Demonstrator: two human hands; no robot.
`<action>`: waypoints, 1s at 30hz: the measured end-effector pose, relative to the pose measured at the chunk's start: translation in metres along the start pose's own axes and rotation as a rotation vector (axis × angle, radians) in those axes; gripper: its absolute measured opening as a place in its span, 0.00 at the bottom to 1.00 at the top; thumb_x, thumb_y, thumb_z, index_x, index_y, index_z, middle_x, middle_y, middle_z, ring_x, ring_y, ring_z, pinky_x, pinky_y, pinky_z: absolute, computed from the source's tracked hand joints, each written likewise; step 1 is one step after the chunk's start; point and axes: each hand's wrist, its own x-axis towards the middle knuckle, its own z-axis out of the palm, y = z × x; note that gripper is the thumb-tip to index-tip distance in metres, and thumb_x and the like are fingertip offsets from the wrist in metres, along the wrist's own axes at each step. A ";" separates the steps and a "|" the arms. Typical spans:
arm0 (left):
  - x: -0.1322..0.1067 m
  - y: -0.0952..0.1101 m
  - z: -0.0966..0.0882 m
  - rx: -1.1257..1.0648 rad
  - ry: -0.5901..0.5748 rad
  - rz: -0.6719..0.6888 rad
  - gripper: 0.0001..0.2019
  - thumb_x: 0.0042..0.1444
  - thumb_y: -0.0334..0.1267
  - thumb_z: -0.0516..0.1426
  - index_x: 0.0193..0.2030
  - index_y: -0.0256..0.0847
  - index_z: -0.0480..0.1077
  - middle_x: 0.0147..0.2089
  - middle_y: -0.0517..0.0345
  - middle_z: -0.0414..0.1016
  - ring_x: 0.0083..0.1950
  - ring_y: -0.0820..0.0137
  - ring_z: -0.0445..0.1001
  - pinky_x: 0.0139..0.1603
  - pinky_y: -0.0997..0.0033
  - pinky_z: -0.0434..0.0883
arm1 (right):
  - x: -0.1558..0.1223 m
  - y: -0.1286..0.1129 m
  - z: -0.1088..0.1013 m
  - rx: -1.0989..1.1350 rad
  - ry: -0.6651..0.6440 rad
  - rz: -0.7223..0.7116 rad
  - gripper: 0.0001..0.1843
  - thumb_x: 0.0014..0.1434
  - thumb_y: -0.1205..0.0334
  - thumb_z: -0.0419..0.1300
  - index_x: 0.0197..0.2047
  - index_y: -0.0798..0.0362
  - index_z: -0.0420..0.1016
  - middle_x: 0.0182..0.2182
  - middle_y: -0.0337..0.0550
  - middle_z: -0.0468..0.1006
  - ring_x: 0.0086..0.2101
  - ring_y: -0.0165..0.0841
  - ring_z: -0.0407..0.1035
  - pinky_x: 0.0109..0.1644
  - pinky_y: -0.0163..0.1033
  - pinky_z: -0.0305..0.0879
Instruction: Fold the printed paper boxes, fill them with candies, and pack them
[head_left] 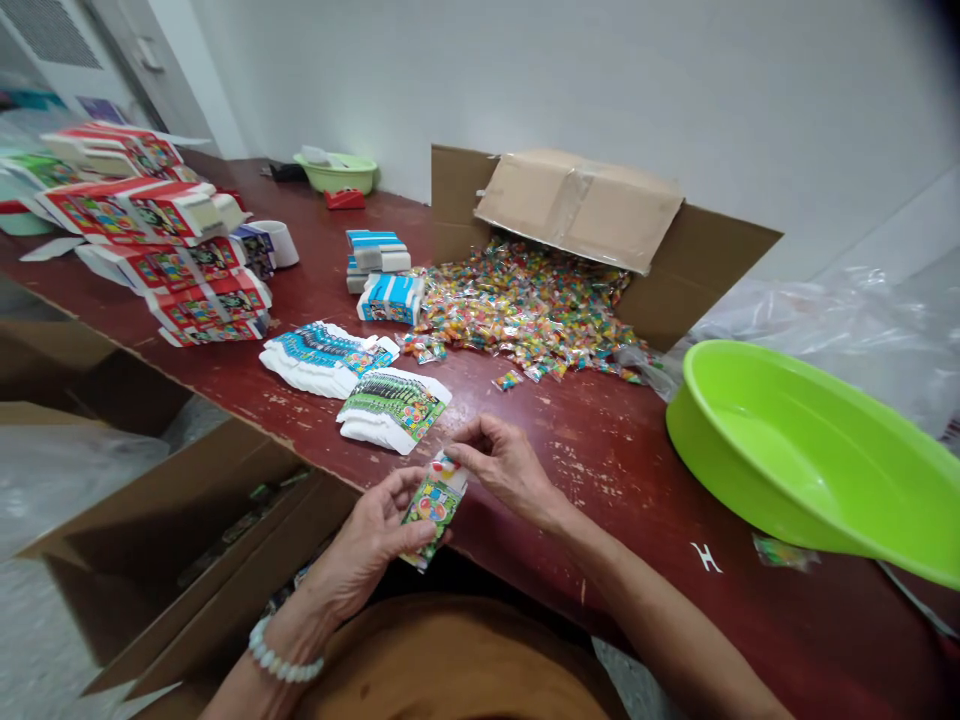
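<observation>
Holding a small green printed carton (pixel 435 510) slightly tilted above the near edge of a worn red table (pixel 600 470), the left hand (pixel 375 540) cradles it in curled fingers while the right hand (pixel 510 470) grips its top between thumb and fingertips. Just beyond lie flattened green cartons (pixel 394 410); farther off, wrapped sweets (pixel 525 310) spread; a lime basin (pixel 795 450) sits right.
</observation>
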 end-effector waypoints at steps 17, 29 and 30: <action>0.011 0.008 0.016 0.029 0.048 0.024 0.28 0.52 0.50 0.61 0.57 0.37 0.69 0.29 0.57 0.77 0.24 0.68 0.73 0.25 0.71 0.72 | 0.001 -0.010 -0.007 -0.031 -0.156 -0.091 0.11 0.62 0.56 0.59 0.41 0.52 0.79 0.34 0.40 0.79 0.35 0.32 0.71 0.41 0.37 0.65; 0.014 0.001 0.018 0.104 0.115 0.098 0.22 0.52 0.55 0.59 0.42 0.35 0.74 0.23 0.57 0.76 0.18 0.71 0.70 0.19 0.74 0.68 | -0.004 0.004 0.005 0.422 -0.235 0.288 0.24 0.46 0.52 0.74 0.44 0.52 0.76 0.35 0.39 0.77 0.26 0.25 0.65 0.29 0.32 0.62; 0.014 0.000 0.018 0.075 0.117 0.091 0.21 0.52 0.54 0.59 0.40 0.35 0.74 0.22 0.57 0.76 0.18 0.71 0.70 0.19 0.74 0.68 | -0.005 0.005 0.005 0.470 -0.257 0.296 0.25 0.46 0.51 0.74 0.44 0.53 0.76 0.34 0.39 0.77 0.25 0.25 0.66 0.29 0.32 0.63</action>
